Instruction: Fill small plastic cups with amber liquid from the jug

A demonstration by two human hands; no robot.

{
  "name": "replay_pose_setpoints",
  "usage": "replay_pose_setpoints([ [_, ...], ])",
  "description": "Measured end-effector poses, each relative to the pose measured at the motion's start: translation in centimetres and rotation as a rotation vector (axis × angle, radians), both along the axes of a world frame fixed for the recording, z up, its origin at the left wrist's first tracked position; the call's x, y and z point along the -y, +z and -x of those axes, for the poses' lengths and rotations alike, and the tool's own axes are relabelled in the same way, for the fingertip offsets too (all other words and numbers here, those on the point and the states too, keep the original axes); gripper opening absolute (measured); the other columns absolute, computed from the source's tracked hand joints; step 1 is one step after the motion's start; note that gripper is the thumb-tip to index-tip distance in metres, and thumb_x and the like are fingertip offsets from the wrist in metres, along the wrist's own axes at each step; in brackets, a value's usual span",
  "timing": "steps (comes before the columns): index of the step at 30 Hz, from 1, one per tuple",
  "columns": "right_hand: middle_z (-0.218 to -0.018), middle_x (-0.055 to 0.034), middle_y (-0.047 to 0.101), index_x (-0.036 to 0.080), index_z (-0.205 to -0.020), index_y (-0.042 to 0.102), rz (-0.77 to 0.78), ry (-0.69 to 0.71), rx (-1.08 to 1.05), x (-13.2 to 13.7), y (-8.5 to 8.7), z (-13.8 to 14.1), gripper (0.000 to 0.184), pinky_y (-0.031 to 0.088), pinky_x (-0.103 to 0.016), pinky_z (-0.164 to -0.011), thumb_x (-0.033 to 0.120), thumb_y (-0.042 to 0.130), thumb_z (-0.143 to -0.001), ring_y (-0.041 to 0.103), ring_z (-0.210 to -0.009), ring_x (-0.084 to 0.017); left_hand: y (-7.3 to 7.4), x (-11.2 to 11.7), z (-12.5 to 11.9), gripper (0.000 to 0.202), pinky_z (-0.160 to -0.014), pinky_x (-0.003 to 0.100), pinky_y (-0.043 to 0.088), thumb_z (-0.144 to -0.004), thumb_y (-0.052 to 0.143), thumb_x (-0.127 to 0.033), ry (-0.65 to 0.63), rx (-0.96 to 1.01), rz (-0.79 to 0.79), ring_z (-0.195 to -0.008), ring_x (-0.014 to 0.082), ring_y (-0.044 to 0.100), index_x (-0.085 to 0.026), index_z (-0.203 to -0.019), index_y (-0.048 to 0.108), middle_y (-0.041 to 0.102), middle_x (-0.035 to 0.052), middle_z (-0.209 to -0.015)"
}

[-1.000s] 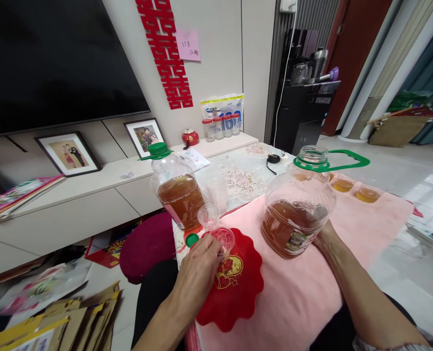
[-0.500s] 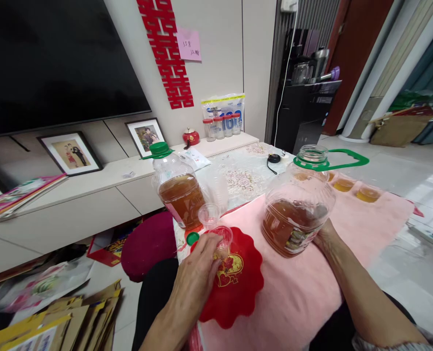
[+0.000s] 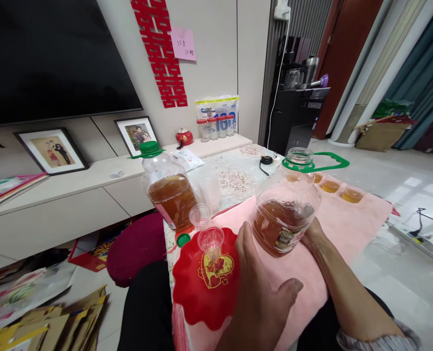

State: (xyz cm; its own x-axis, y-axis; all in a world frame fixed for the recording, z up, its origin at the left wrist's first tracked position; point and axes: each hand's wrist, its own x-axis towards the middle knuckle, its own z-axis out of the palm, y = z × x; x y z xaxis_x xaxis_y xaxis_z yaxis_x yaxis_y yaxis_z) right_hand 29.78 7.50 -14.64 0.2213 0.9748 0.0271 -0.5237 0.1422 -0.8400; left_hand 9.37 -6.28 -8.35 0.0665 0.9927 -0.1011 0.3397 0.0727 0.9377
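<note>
An uncapped clear plastic jug [image 3: 284, 222] of brown liquid, with a green loop handle at its neck, is on the pink cloth. My right hand [image 3: 313, 234] grips its right side, with the fingers hidden behind it. My left hand [image 3: 262, 287] is open, thumb spread, between the jug and a red scalloped plate [image 3: 190, 297]. A small clear plastic cup [image 3: 211, 240] stands on the plate. Behind it is another clear cup [image 3: 200, 217], beside a green cap [image 3: 183, 239]. A second jug [image 3: 172, 197], green-capped, holds similar brown liquid at the left.
Several filled cups [image 3: 352, 195] stand on the pink cloth [image 3: 366, 214] at right. A black tape measure [image 3: 266, 160] lies farther back. Lidded glass jars [image 3: 212, 129] line the white cabinet [image 3: 73, 204]. A maroon stool [image 3: 138, 248] sits at the table's left; flattened cardboard [image 3: 44, 321] lies below.
My left hand has let go of the small cup on the red plate and moved right, opening beside the uncapped jug. My right hand stays on that jug. The view has shifted slightly.
</note>
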Motion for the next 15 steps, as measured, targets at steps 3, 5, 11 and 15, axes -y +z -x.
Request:
replay_pose_setpoints([
  [3,-0.088,-0.0062,0.087,0.023,-0.083,0.080,0.037,0.003,0.004,-0.1,-0.3,0.0,0.033,0.063,-0.055,-0.098,0.047,0.092,-0.064,0.079,-0.104,-0.038,0.5,-1.6,-2.2,0.125,-0.135,0.049,0.031,-0.062,0.081,-0.014,0.091,0.081,0.031,-0.164,0.0336,0.021,-0.016,-0.165,0.010,0.013,0.0168,-0.176],
  [5,-0.091,-0.0059,0.087,0.023,-0.084,0.081,0.061,0.005,0.004,-0.1,-0.4,0.0,0.035,0.062,-0.056,-0.101,0.048,0.092,-0.063,0.079,-0.105,-0.038,0.2,-2.5,-3.4,0.124,-0.136,0.047,0.028,-0.062,0.081,-0.012,0.138,0.094,-0.007,-0.165,0.0317,0.017,-0.016,-0.164,0.011,0.013,0.0171,-0.176],
  [11,-0.100,-0.0050,0.087,0.024,-0.094,0.084,0.122,0.044,0.003,0.2,-0.9,-0.1,0.035,0.057,-0.057,-0.110,0.051,0.086,-0.071,0.079,-0.107,-0.037,-0.7,-4.2,-5.6,0.122,-0.138,0.046,0.018,-0.066,0.085,-0.009,0.125,0.017,-0.038,-0.166,0.0296,0.014,-0.004,-0.162,0.011,0.012,0.0249,-0.174],
  [15,-0.109,-0.0067,0.086,0.025,-0.100,0.084,0.146,0.092,0.006,0.3,-1.4,-0.6,0.036,0.053,-0.059,-0.113,0.052,0.079,-0.076,0.076,-0.116,-0.039,-0.9,-4.8,-6.2,0.121,-0.138,0.044,0.019,-0.068,0.085,-0.013,0.111,0.015,-0.028,-0.166,0.0295,0.014,-0.003,-0.163,0.011,0.012,0.0246,-0.175],
])
